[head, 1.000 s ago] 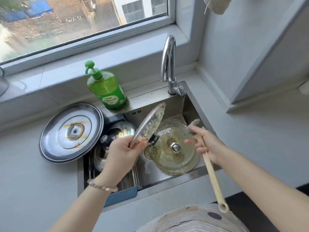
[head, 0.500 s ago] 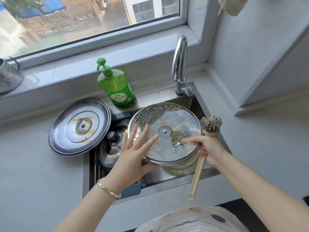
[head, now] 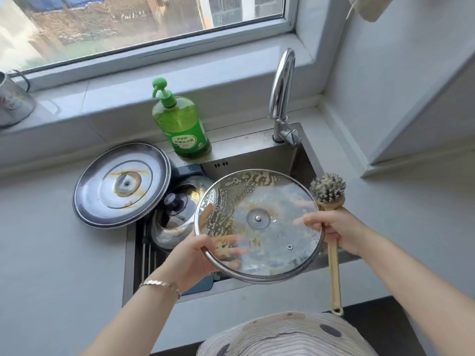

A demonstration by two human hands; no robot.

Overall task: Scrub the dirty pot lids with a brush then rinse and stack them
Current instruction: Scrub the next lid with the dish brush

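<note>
A round glass lid (head: 270, 201) with a steel rim is held flat above the sink, underside up, smeared with yellowish grime and droplets. My left hand (head: 195, 255) grips its near-left rim, thumb on top and fingers underneath, visible through the glass. My right hand (head: 336, 229) holds a wooden dish brush (head: 330, 217) upright by the handle, bristles up, and its fingertips touch the lid's right edge. A second glass lid (head: 177, 209) with a dark knob lies in the sink. A large stained steel lid (head: 120, 185) rests on the counter, overlapping the sink's left edge.
A green dish soap bottle (head: 181, 127) stands on the sink ledge at the back. The chrome faucet (head: 281, 96) arches over the steel sink (head: 295, 155). A metal mug (head: 12, 104) sits on the window sill at far left. Grey counter lies on both sides.
The glass lid has been turned from edge-on to flat, underside up. My left hand shifted from spread across the lid to gripping its rim. The brush now stands bristles up beside the lid.
</note>
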